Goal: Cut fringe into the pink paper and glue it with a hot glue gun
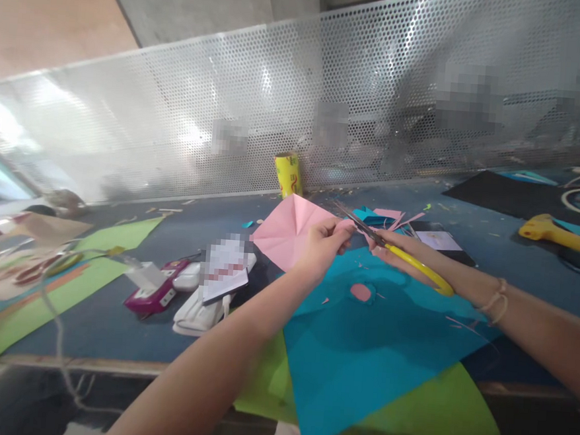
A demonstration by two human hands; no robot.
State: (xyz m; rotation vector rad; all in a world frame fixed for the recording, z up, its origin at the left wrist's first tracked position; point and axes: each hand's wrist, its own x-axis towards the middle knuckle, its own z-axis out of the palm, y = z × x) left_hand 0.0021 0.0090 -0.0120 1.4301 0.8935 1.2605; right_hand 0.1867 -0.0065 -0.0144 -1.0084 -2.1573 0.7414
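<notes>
Beyond the fingers [336,234] of the left hand [322,246], a yellow roll [288,173] and perforated screen [379,84] are walling off the far side. Leftward, pink paper [283,233] and a white pouch [196,314] are crowding in; rightward, scissors [392,248] are barring passage; nearer, blue paper [370,355] is leaving open room.

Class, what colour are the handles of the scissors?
Yellow, on the scissors in the right hand; head view.

The paper [289,234] in the left hand [322,246] is pink; the scissors [416,266] in the right hand [394,253] have yellow handles. Beneath the hands a turquoise sheet [370,355] overlies a lime-green sheet [430,413] on the dark blue tabletop [113,324]. Beyond, a silver perforated panel [328,101].
</notes>
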